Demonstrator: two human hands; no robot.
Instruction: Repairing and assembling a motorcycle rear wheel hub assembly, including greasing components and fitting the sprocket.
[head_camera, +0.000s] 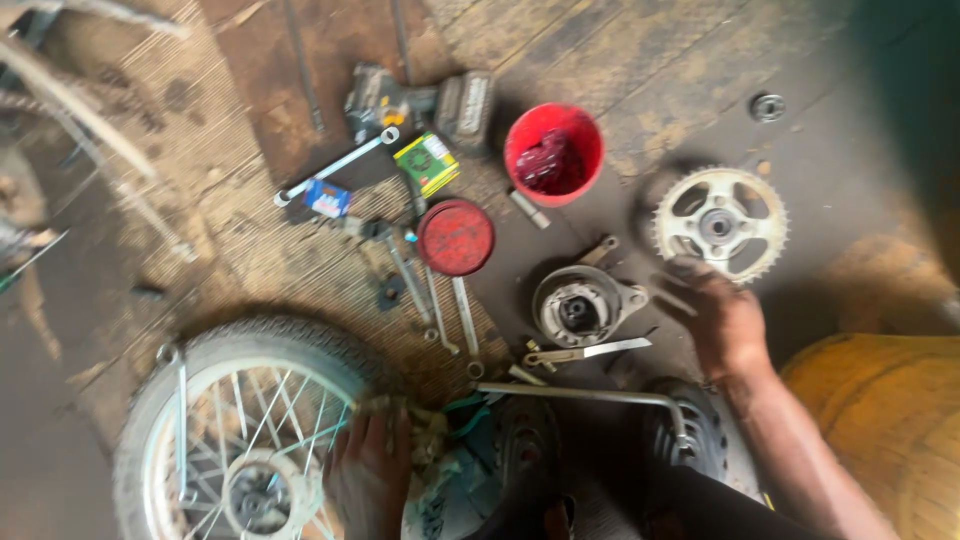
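Fingers of the right hand (722, 318) curl loosely near the sprocket (720, 224) right of centre, left hand (368, 478) resting flat on the spoked wheel (240, 440) lower left, red bucket (554, 152) up top holding a dark red rag.

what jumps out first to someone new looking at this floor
The bright red plastic bucket and the round red lid near the top centre. Next, the toothed metal sprocket beside the right hand, and the spoked wheel with its tyre at lower left, under the left hand.
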